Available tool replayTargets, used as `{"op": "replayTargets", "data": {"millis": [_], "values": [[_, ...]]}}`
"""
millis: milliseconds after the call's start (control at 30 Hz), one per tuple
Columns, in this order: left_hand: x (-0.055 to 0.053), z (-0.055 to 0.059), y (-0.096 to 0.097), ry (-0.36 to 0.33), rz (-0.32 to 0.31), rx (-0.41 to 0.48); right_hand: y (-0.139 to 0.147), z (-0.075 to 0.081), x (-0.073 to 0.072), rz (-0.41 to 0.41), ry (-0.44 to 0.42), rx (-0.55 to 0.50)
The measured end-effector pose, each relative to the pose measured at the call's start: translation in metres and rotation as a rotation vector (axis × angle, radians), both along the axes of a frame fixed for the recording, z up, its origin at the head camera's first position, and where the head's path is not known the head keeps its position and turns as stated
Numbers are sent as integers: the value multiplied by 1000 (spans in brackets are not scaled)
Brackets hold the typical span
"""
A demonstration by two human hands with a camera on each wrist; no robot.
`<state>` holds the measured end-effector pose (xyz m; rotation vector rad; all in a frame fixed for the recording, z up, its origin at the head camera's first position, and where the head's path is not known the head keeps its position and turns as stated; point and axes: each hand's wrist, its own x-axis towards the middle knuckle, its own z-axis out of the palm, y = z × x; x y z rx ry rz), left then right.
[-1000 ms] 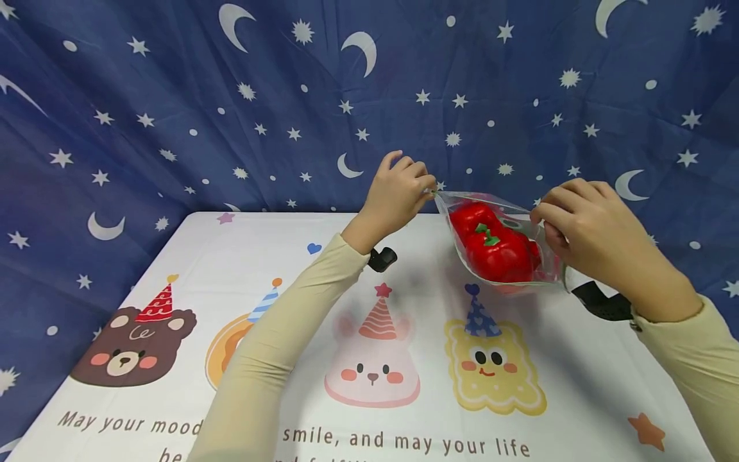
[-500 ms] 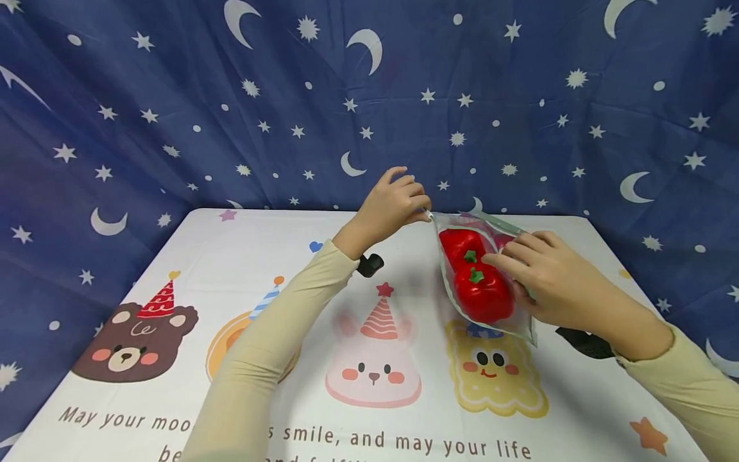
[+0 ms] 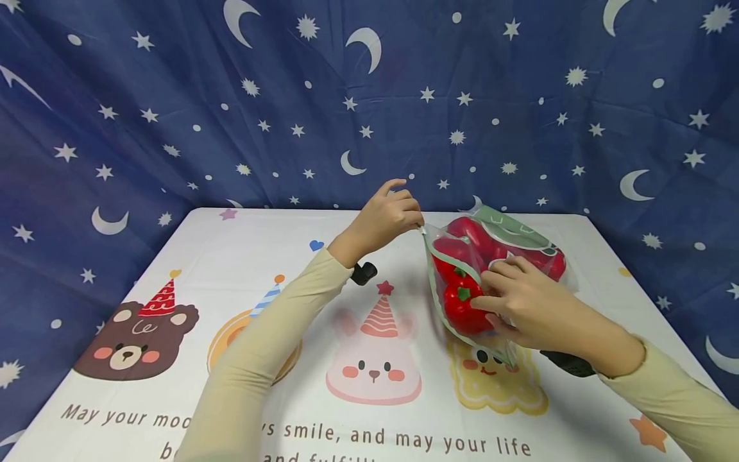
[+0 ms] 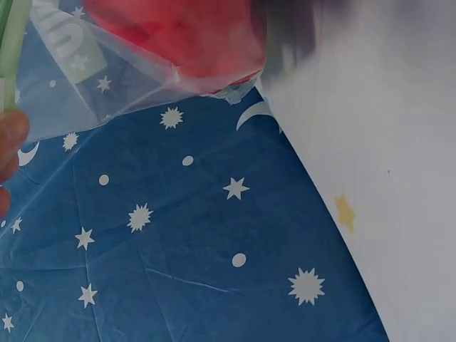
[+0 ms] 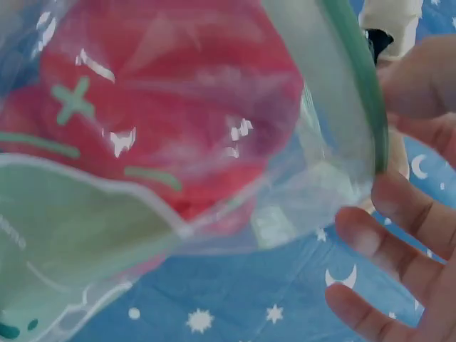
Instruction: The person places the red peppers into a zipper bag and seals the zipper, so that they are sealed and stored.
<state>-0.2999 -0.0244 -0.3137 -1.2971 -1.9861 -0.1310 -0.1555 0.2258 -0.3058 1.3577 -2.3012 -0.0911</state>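
A clear plastic zip bag [image 3: 514,226] with green print and a green edge leans toward me at the right half of the table. Several red bell peppers [image 3: 464,313] with green stems are inside it, seen through the open mouth and the plastic. My left hand [image 3: 382,221] pinches the mouth's left corner, its index finger raised. At the right side of the mouth, my right hand [image 3: 522,301] holds the edge. In the right wrist view, thumb and index finger meet at the green edge, while the other fingers [image 5: 388,249] spread loosely below the bag.
The table [image 3: 398,260] has a white cloth printed with cartoon animals and lettering. Behind it hangs a dark blue curtain [image 3: 260,96] with moons and stars. Black wrist devices [image 3: 364,274] sit under both wrists.
Both hands have come down, the right one also toward me. The bag has sunk toward the table and tilted, so its mouth faces me and more of its printed body shows.
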Motion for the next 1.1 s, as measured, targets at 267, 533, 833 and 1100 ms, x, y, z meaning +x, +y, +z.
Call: {"op": "replayTargets", "data": {"millis": [267,533,833,1100], "values": [[9,-4,-1,17,-35,63,-10,-13,-1,-31,140,60],[17,-10,-2,27,-76,60,-12,-17,-2,-140,169,119],[23,-18,-11,127,-101,34,-33,9,-13,-113,188,18],[23,-26,-15,284,-131,12,-41,26,-46,-71,168,93]]}}
